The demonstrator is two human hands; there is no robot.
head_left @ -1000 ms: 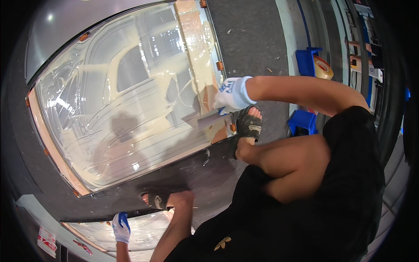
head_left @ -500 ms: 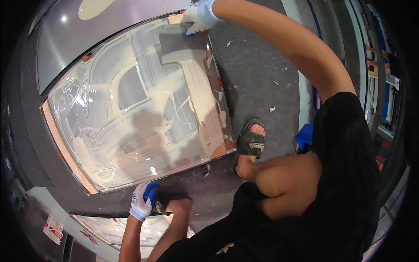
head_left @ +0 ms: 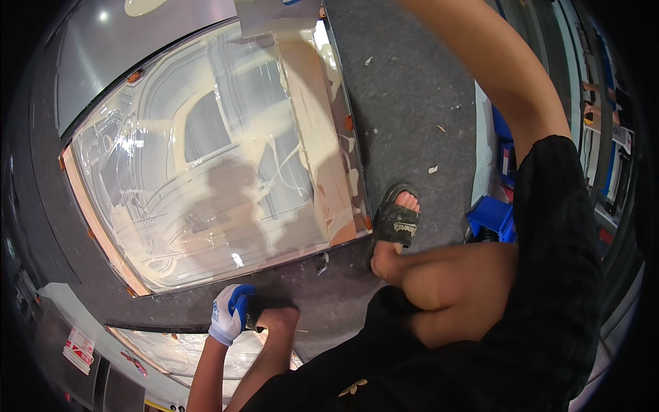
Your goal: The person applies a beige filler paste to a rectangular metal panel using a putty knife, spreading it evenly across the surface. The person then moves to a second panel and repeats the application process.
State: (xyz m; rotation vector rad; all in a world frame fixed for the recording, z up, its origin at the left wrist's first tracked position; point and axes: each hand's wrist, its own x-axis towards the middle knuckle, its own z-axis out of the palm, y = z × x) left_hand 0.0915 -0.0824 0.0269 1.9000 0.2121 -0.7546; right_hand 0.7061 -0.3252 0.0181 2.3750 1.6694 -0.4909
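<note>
On the dark floor lies a large rectangular panel point(head_left: 206, 134) with a glossy surface, smeared with creamy, pale liquid point(head_left: 305, 89) in curved streaks. At its far right corner is a flat grey spreader plate point(head_left: 271, 19), partly cut off by the top edge. A blue fingertip of my gloved right hand point(head_left: 292, 2) presses on that plate; the rest of the hand is out of view. My left hand point(head_left: 228, 314), in a white and blue glove, is beside my left foot, off the panel's near edge. Its fingers are curled, and whatever they may hold is hidden.
Small orange clips point(head_left: 348, 123) sit along the panel's edges. My sandalled right foot point(head_left: 398, 216) stands by its near right corner. Blue bins point(head_left: 491, 217) are at the right. Another shiny panel point(head_left: 171, 349) lies at the near left. Small debris point(head_left: 432, 169) dots the floor.
My right hand and the spreader plate have moved farther away, toward the top edge, so the hand is mostly out of view. My left hand has hardly moved.
</note>
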